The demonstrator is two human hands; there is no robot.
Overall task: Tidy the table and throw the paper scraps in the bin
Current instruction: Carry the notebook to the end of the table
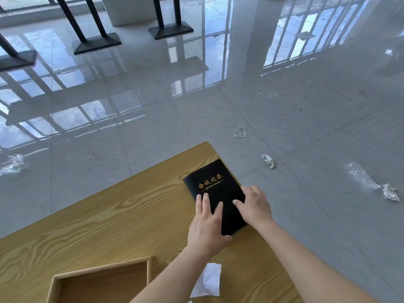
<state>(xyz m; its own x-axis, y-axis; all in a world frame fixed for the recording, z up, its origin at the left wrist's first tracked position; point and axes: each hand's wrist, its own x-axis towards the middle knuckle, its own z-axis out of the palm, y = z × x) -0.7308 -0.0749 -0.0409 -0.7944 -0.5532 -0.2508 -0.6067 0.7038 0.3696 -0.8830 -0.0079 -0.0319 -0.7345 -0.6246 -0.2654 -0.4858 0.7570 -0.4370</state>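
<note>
A black notebook with gold lettering lies near the far right corner of the wooden table. My left hand rests flat on its near left part, fingers spread, thumb at the near edge. My right hand lies on its right edge, fingers apart. A lined white paper scrap lies on the table under my left forearm. No bin is in view.
An open shallow cardboard box sits at the near left of the table. Crumpled paper and clear plastic bits lie on the glossy tiled floor. Black stand bases are far back.
</note>
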